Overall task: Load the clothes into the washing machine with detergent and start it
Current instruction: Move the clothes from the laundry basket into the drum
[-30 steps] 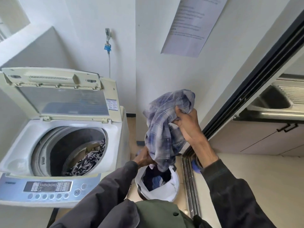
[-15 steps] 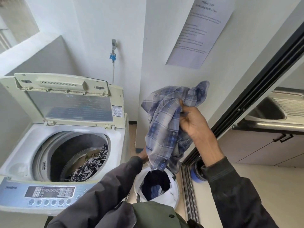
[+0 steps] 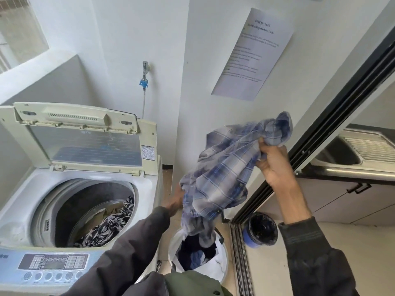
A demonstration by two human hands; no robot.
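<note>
Blue plaid shirt (image 3: 224, 167) is gripped by the curled fingers of the right hand (image 3: 275, 167) above the white laundry bag (image 3: 222, 261), beside the open washing machine (image 3: 149, 178), while the left hand (image 3: 175, 202), at the shirt's lower edge, is too blurred for its fingers to be told.

You've got one view here, from the wide-angle camera on your head, facing forward and tipped steeply down. The washing machine (image 3: 19, 201), lid up, sits close at lower left. The laundry basket (image 3: 220, 268) is almost under you at bottom centre. The plaid shirt (image 3: 220, 174) is at arm's length mid-frame, and the door frame (image 3: 342, 105) slants up the right side.
</note>
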